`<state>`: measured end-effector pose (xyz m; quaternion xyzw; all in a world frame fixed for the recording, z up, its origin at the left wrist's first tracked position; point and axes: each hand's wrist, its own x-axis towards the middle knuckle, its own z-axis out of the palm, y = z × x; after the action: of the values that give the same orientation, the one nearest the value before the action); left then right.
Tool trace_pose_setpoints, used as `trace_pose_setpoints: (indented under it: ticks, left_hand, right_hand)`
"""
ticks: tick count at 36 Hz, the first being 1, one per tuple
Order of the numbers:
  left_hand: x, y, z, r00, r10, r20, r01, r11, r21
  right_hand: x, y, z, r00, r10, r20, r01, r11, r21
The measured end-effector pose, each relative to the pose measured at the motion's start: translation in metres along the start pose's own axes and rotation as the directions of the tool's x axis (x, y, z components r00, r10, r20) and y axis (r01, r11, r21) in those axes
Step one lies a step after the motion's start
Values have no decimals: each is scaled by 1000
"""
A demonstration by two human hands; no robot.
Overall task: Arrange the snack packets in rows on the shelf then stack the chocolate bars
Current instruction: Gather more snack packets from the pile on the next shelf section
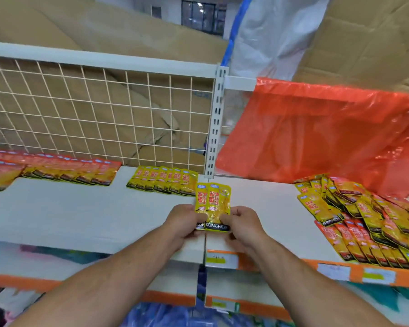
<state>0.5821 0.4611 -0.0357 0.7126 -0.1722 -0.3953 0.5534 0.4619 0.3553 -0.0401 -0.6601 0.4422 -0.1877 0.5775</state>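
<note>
We face a white shelf (69,215) that spans the view. Behind it, from 9 to 12 o'clock, a wire mesh panel (92,109) stands with cardboard sheets (104,31) leaning at its back. At 2 o'clock an orange plastic bag (316,133) drapes down onto the shelf, hiding the back wall there. At 3 o'clock, below the bag, lies a loose heap of packets (368,220), yellow and red-orange mixed and overlapping. At 9 o'clock a row of red-orange packets (64,169) lies along the mesh, and a shorter row of yellow packets (163,178) lies at 11 o'clock. A slotted upright (216,123) rises at 12 o'clock. Near the centre our left hand (182,223) and right hand (243,223) each pinch a lower corner of a pair of yellow packets (213,204), overlapped and held upright above the shelf's front part. Price labels (219,258) sit on the shelf edge at 6 o'clock.
</note>
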Motion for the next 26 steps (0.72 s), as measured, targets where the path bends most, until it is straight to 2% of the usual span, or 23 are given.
trace_pose_setpoints:
  ticks: [9,17,26]
  left_hand:
    - [14,-6,-66,994,39,-106,-34,998,51]
    - [47,10,-93,961,79,-265,-80,997,5]
    - [96,24,-102,947,85,-311,-77,996,37]
  right_hand:
    - [12,-5,57,1000,15,6,-15,1000,17]
    - [60,-16,64,999,30,-38,-31,999,-14]
    - [121,-28,72,996,72,-48,-74,996,-44]
